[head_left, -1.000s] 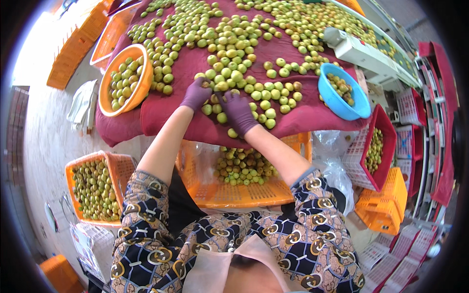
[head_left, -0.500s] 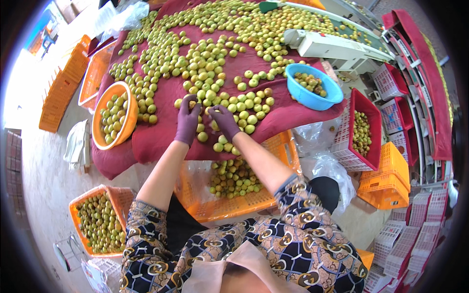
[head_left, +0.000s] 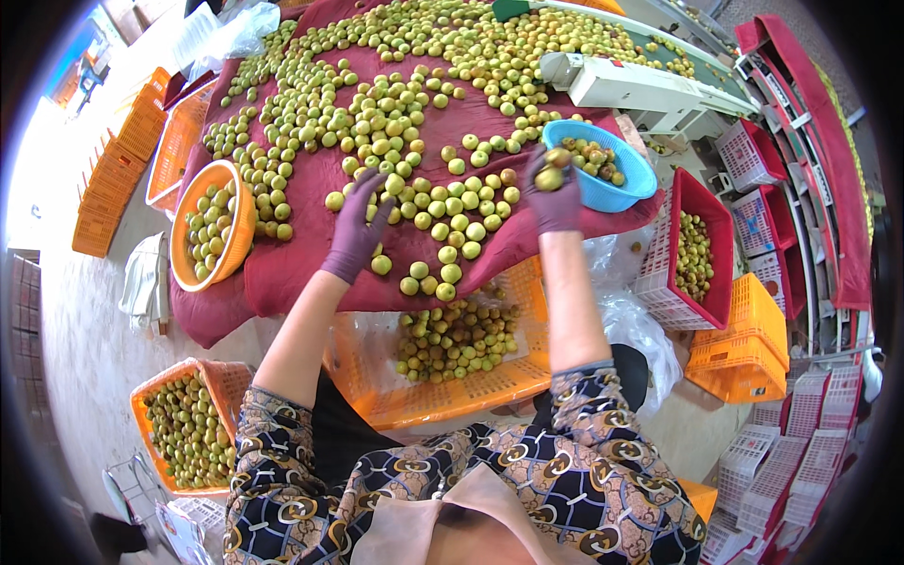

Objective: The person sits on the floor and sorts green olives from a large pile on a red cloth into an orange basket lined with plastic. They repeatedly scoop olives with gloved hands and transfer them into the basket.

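Fruit (head_left: 549,179): two, in right hand (head_left: 556,209), by blue bowl (head_left: 617,196).
Right: fingers curled round fruit, arm extended forward. Left hand (head_left: 354,234): thumb and fingers apart, low among fruit on red cloth (head_left: 301,268), forearm slanting inward.

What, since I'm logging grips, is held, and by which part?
The right hand holds fruits, contact points unclear; whether the left hand holds any cannot be told.

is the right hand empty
No, the right hand holds fruit near the blue bowl.
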The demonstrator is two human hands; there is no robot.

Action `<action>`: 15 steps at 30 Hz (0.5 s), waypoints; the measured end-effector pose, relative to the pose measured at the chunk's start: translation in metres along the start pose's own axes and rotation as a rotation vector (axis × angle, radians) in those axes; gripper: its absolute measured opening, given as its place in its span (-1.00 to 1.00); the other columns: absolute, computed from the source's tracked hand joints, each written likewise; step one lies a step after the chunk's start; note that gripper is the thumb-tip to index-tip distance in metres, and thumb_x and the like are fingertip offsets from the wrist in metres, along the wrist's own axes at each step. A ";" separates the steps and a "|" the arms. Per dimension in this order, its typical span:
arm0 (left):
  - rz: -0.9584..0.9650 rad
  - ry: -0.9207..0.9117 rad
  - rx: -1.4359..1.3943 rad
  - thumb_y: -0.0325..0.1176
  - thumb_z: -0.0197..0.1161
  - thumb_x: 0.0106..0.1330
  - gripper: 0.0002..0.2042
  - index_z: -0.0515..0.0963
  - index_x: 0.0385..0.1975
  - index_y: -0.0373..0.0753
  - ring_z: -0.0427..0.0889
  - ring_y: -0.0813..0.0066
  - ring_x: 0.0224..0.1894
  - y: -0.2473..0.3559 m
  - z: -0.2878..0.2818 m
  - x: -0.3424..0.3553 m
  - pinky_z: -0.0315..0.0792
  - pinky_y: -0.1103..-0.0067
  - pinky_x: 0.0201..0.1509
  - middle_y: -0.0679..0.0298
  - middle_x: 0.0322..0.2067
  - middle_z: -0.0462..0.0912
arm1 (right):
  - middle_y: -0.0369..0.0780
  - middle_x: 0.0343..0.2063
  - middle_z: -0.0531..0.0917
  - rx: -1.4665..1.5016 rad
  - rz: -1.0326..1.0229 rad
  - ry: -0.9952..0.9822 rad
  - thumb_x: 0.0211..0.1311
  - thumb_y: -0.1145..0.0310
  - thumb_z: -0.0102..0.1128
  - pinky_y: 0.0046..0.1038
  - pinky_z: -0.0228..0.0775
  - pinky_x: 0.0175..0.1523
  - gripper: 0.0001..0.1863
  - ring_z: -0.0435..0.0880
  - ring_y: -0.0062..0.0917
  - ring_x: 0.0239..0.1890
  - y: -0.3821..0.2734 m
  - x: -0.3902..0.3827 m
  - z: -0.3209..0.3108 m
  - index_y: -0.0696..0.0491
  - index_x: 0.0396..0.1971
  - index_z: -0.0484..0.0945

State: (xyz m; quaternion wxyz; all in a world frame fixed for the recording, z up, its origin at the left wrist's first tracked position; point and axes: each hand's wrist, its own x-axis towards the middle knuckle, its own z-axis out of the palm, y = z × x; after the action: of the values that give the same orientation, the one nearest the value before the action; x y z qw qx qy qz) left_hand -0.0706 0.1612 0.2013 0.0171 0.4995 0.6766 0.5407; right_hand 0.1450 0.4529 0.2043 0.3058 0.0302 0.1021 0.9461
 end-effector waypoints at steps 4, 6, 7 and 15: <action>-0.142 0.201 0.196 -0.33 0.34 0.32 -0.62 0.52 0.09 -0.34 0.48 0.04 0.24 -0.080 -0.024 0.001 0.35 0.34 0.34 -0.03 0.14 0.54 | -0.01 0.23 0.47 -0.153 -0.435 0.061 0.37 -0.16 0.11 0.07 0.34 0.37 -0.22 0.43 -0.07 0.29 -0.041 0.000 0.034 0.23 0.29 0.31; -0.200 0.279 0.355 -0.22 0.31 0.34 -0.56 0.51 0.13 -0.33 0.50 -0.01 0.18 -0.134 -0.041 -0.008 0.37 0.29 0.31 -0.03 0.13 0.54 | -0.01 0.39 0.28 -0.232 -0.449 0.152 0.40 -0.17 0.09 0.04 0.13 0.49 -0.13 0.23 -0.10 0.45 -0.019 -0.006 0.038 0.17 0.44 0.13; -0.297 0.257 0.418 -0.18 0.31 0.34 -0.53 0.50 0.15 -0.32 0.50 -0.02 0.19 -0.164 -0.046 -0.015 0.37 0.28 0.30 -0.04 0.14 0.54 | -0.02 0.39 0.29 -0.593 -0.370 0.179 0.39 -0.13 0.12 0.00 0.17 0.46 -0.15 0.26 -0.12 0.44 -0.016 0.001 0.025 0.17 0.44 0.16; -0.306 -0.088 0.112 0.00 0.32 0.33 -0.43 0.46 0.30 -0.05 0.49 0.09 0.21 -0.149 0.022 -0.009 0.38 0.29 0.30 -0.07 0.08 0.58 | -0.01 0.04 0.64 -2.194 -0.198 0.278 0.27 0.02 0.29 -0.36 0.35 0.29 -0.43 0.60 -0.22 0.15 -0.011 0.059 -0.096 0.06 0.17 0.58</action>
State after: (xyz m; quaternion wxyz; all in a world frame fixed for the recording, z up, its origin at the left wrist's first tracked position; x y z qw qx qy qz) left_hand -0.1513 0.1829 0.0762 0.1011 0.4141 0.7724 0.4708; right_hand 0.0921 0.4795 0.1080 0.2266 -0.3717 -0.7554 0.4897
